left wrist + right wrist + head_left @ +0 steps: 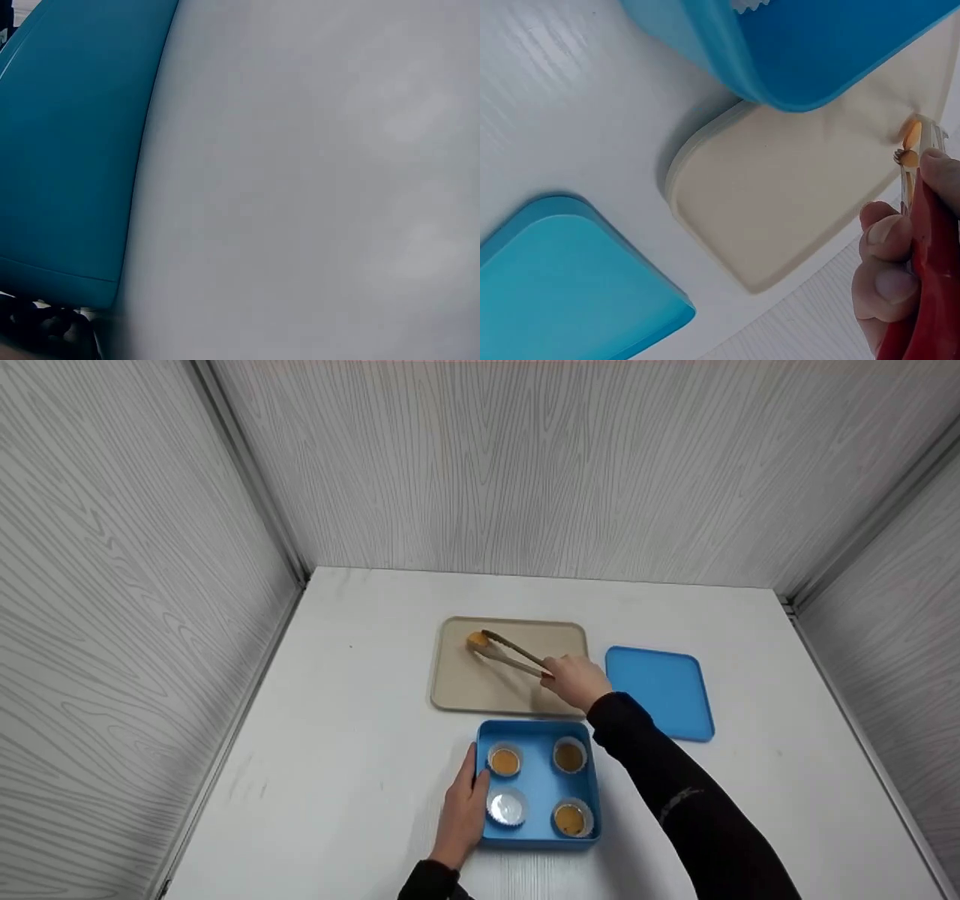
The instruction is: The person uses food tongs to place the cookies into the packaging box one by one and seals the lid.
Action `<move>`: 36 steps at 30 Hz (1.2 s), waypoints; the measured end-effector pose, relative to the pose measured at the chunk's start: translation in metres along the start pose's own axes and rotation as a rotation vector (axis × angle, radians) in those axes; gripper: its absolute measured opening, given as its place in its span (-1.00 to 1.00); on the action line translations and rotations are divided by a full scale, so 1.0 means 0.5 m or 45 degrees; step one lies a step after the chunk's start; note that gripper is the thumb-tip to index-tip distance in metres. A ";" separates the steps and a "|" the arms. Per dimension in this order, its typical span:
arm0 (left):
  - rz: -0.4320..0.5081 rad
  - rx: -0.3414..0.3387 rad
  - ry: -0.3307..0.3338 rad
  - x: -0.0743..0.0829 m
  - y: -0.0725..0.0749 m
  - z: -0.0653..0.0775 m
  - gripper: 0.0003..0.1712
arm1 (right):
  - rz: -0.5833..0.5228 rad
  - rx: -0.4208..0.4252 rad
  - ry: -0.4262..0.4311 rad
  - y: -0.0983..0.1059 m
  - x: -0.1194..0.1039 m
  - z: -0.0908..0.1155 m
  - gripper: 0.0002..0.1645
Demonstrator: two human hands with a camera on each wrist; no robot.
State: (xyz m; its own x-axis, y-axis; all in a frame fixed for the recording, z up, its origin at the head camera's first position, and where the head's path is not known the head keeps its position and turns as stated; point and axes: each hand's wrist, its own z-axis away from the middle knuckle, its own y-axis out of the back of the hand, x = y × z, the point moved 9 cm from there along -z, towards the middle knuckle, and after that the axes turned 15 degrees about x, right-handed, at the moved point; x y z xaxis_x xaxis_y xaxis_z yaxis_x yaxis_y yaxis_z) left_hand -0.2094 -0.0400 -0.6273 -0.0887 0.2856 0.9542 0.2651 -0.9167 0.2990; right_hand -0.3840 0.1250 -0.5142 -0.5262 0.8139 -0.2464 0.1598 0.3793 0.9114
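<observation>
My right hand [576, 681] grips a pair of tongs [517, 666] above the beige tray [465, 690]. Red handles show in the right wrist view. Between the tong tips is a small round orange-brown piece of food [476, 640], near the tray's far left corner. My left hand [461, 814] holds the left wall of a blue square box [536, 780], thumb at its rim and fingers along the outside. Inside stand several paper cups; three hold orange-brown pieces, and the front left cup [507, 808] has none. The left wrist view shows just the box's outer wall [67, 150].
A flat blue lid [660, 690] lies to the right of the beige tray. The white table [337, 735] runs back to pale wood-grain panels [495, 472], with more panels on both sides. The box stands close in front of the tray.
</observation>
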 end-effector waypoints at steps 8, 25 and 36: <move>0.005 -0.007 0.011 0.000 0.000 0.001 -0.32 | -0.045 0.029 -0.009 0.033 0.022 0.028 -0.86; 0.012 -0.012 -0.007 0.001 -0.001 0.000 -0.31 | -0.103 0.096 -0.038 0.074 0.059 0.083 -0.90; 0.009 -0.009 -0.003 -0.001 0.001 0.000 -0.30 | -0.125 0.154 -0.014 0.104 0.065 0.122 -0.89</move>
State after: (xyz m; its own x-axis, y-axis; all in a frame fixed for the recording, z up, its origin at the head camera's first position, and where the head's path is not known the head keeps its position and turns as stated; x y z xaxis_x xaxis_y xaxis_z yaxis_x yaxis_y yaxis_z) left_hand -0.2094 -0.0406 -0.6279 -0.0843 0.2801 0.9563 0.2591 -0.9205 0.2925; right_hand -0.3418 0.1980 -0.4949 -0.5351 0.7750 -0.3363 0.2080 0.5067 0.8367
